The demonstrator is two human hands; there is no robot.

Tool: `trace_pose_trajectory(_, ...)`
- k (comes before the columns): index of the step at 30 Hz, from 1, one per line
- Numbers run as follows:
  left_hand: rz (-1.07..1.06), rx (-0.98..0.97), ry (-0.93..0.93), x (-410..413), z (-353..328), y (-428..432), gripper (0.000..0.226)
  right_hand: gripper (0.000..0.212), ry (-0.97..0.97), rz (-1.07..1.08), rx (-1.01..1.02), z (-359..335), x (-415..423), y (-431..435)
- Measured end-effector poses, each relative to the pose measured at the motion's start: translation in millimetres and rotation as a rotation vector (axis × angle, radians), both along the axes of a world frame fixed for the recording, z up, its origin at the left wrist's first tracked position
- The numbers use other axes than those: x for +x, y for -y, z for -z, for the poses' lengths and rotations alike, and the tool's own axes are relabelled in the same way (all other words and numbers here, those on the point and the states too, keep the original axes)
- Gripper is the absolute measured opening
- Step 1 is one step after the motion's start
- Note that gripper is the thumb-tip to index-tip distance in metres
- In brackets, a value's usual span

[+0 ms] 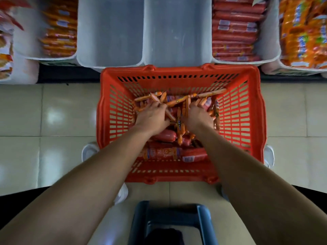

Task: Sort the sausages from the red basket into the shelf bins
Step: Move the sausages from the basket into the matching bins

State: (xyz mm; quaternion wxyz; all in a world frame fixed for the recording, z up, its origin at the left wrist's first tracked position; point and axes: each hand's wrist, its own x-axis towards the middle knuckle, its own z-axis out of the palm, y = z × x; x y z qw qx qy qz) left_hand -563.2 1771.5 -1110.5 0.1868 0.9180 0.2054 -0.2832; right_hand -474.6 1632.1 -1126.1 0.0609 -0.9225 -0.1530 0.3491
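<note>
Both hands are working down inside the red basket point(247, 110).
- Left hand point(152, 116): fingers point(156, 104) are curling down around a few thin orange sausages point(178, 100).
- Right hand point(199, 115): fingers point(198, 104) are closing on a bunch from the same tangle. How many each hand is holding, cannot tell.
- Thick red sausages point(165, 136) are lying behind the fingers, under the wrists, ungripped.

Judgement: the sticks are crossing between the two sets of fingers, so pulling both bunches at once is risking dragged strays. Better to be squaring each bunch parallel in the palm, then lifting straight up and shaking loose ends free low over the pile.

Edges and room:
- The basket's far rim is sitting just beyond the fingertips, close against two empty grey bins point(109, 32).
- Orange-stocked bin point(28, 43) is lying beyond and left of the left fingers; red-stocked bin point(267, 48) beyond and right of the right fingers.
- Space above the basket is looking open; the rim is the one lip to be clearing.
</note>
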Motion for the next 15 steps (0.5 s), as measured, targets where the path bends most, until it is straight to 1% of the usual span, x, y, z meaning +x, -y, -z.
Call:
trace_pose_trajectory(2, 0.02, 0.014, 0.031, 6.2, 17.3, -6.0, 0.056, 0.03, 0.03, 0.042, 0.062, 11.2, -0.3, 1.9)
trace_pose_trajectory(4, 0.049, 0.022, 0.083, 8.9, 30.1, -9.3, 0.053, 0.033, 0.024, 0.083, 0.122, 16.2, 1.4, 8.7)
trace_pose_trajectory(7, 0.066, 0.019, 0.171, 9.6, 38.9, -11.5, 0.036, 0.039, 0.01, 0.022, 0.108, 17.3, 1.8, 19.4)
trace_pose_trajectory(9, 0.07, 0.061, 0.213, 9.3, 38.5, -13.2, 0.024, 0.038, -0.018, -0.018, 0.102, 18.6, 2.1, 24.0)
trace_pose_trajectory(12, 0.121, 0.209, 0.259, 6.7, 38.5, -15.4, 0.024, 0.021, -0.122, 0.048, 0.091, 15.7, 6.5, 29.6)
trace_pose_trajectory(13, 0.099, 0.228, 0.269, 5.2, 36.9, -14.6, 0.026, 0.016, -0.157, 0.078, 0.095, 12.0, 8.1, 31.6)
trace_pose_trajectory(14, 0.048, 0.213, 0.271, 3.4, 34.1, -12.8, 0.03, 0.012, -0.184, 0.117, 0.127, 8.1, 9.3, 34.5)
trace_pose_trajectory(15, -0.053, 0.144, 0.259, 2.0, 29.6, -9.6, 0.035, 0.007, -0.214, 0.169, 0.187, 2.5, 9.8, 37.1)
